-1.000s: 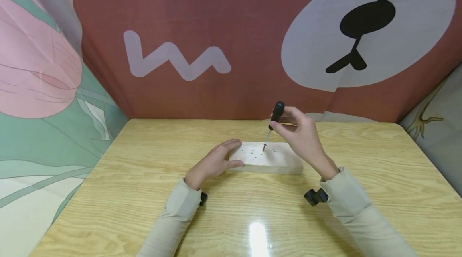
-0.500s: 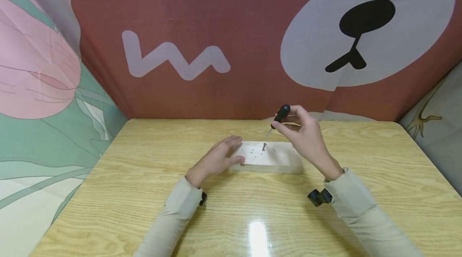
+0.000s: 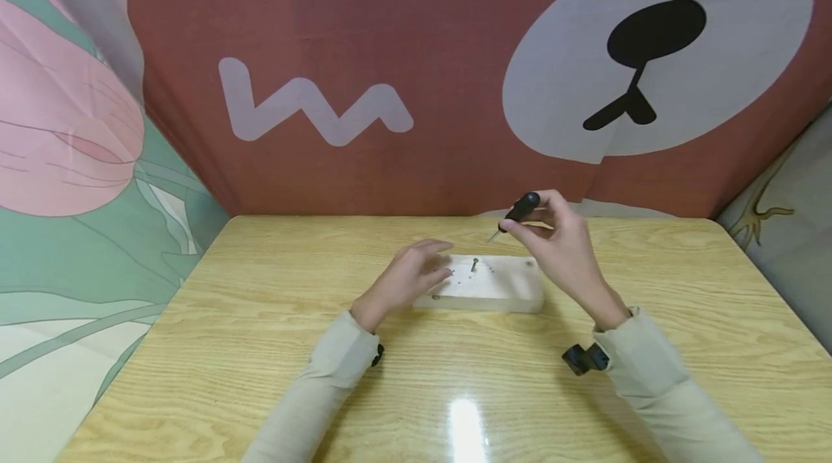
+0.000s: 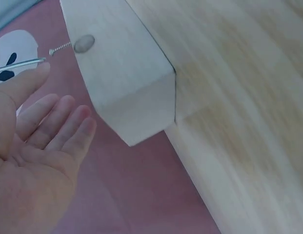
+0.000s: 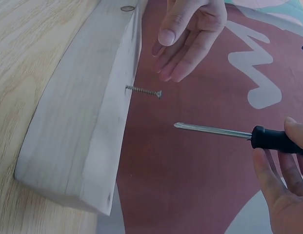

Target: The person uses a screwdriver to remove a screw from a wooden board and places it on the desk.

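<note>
A pale wooden block (image 3: 510, 285) with several small holes in its top lies on the table. One screw (image 5: 145, 91) stands upright in it, its tip sunk in the wood and most of its thread showing. My right hand (image 3: 564, 250) grips the black handle of a screwdriver (image 3: 522, 207) between thumb and fingers. The Phillips tip is apart from the screw head, up and to the right of it in the head view. Over the block's left end hovers my left hand (image 3: 411, 277), fingers loosely extended, holding nothing; in the left wrist view its fingers are off the wood.
The wood-grain table (image 3: 260, 304) reaches back to a printed red cloth (image 3: 390, 174) standing behind it. Dark knots (image 4: 84, 44) mark the block's side. A black wrist camera (image 3: 585, 360) sits below the right cuff.
The screwdriver has come off the screw head and moved right, tilting over. My left hand has let go of the block's left end and shifted right, towards the screw.
</note>
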Demonstrator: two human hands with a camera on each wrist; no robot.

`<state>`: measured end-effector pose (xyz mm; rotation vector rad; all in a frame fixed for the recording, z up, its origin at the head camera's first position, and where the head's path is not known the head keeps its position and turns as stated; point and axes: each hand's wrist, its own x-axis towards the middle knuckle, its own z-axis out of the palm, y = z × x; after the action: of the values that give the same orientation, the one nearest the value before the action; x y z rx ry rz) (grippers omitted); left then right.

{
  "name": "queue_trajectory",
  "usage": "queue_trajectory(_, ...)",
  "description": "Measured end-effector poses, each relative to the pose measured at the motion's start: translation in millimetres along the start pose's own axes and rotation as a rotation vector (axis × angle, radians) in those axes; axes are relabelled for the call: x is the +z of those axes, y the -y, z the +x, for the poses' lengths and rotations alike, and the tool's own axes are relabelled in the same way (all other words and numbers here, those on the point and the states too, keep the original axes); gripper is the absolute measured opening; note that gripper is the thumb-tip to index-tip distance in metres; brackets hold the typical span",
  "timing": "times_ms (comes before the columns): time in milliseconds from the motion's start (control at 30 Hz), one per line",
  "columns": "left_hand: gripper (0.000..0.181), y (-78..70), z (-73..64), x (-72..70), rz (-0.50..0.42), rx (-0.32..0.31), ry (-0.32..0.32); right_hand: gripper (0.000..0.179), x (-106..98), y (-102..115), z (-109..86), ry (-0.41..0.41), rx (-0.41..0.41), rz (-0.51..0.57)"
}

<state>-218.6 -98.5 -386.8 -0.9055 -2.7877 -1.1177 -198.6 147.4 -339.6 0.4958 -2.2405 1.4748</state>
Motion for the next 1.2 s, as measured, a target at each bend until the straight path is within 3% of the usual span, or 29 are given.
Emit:
queue_trajectory(133,0.040,-3.4,5.1,5.4,-0.012,0.030,-0.014,0.028,-4.5,-2.5,-1.0,-0.018,-0.005,-0.009)
queue_trajectory(400,0.038,-8.3,12.7,16.2,-0.065,0.019,0.010,0.027,-12.7,-4.6,-4.2,-0.038,-0.011,-0.012)
queue_trajectory(700,0.030,-15.2,19.5,26.9,0.010,0.047,-0.023,0.028,-19.9,-8.5,-7.1,-0.059,-0.019,0.006)
queue_trajectory(1200,0.020,-18.2,25.0,35.8,0.036,0.031,-0.091,0.028,-27.1,-12.9,-12.4,-0.066,-0.011,-0.004)
